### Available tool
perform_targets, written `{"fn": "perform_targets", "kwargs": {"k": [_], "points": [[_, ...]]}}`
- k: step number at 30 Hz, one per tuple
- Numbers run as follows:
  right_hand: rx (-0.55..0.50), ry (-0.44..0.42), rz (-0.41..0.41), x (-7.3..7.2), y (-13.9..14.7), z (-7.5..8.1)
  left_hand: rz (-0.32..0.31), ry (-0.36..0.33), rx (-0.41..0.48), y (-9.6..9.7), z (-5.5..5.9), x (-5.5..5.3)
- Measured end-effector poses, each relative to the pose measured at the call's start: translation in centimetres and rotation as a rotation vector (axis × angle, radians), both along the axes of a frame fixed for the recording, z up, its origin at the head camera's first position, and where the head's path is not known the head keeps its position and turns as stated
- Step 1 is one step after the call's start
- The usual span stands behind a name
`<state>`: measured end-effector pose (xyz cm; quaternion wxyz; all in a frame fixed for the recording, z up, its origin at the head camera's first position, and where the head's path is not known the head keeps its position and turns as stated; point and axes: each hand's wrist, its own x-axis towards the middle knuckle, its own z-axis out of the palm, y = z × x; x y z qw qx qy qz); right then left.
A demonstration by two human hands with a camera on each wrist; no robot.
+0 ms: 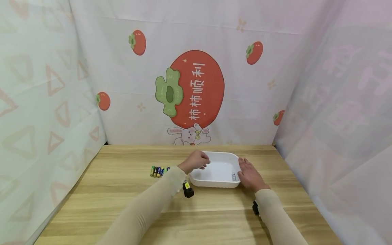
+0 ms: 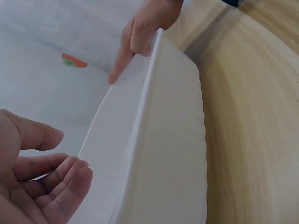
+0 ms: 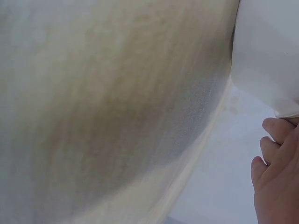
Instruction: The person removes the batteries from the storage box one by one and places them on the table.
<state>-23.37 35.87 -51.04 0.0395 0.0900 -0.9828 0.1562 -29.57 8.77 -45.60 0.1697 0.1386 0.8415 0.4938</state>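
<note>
A white plastic tray [image 1: 214, 183] with raised walls sits on the table. My left hand [image 1: 196, 161] hovers over its left side; in the left wrist view the left hand [image 2: 44, 177] has loosely bent fingers, the thumb apart from them and nothing held. At the tray's right wall, my right hand [image 1: 251, 176] holds the rim, thumb over the inner side and fingers along the edge. Inside, near the right front corner, lies a small silvery, dark-marked item [image 1: 234, 177]. Left of the tray, several batteries [image 1: 158, 172] lie in a row, partly hidden by my left sleeve.
The wooden tabletop [image 1: 214, 217] spreads around the tray. Printed cloth [image 1: 196, 20] hangs behind it, and further cloth walls stand on the left and right. Each wrist carries a small black camera [image 1: 188, 191].
</note>
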Motion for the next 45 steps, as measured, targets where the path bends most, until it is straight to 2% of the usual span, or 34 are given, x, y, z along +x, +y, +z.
{"fn": "perform_targets", "kwargs": {"k": [15,25,36,45], "points": [[-0.001,0.003,-0.014,0.2,-0.2,0.0,-0.011,0.003,-0.003,1.9,-1.3,0.3],[0.007,-0.007,-0.013,0.0,0.0,-0.3,-0.016,-0.025,-0.005,3.4,-1.7,0.7],[0.015,0.03,0.001,-0.1,0.2,-0.3,-0.017,-0.065,-0.003,5.2,-2.0,1.0],[-0.009,0.023,0.003,-0.1,0.2,-0.4,-0.03,-0.027,-0.058,6.6,-2.9,1.6]]}}
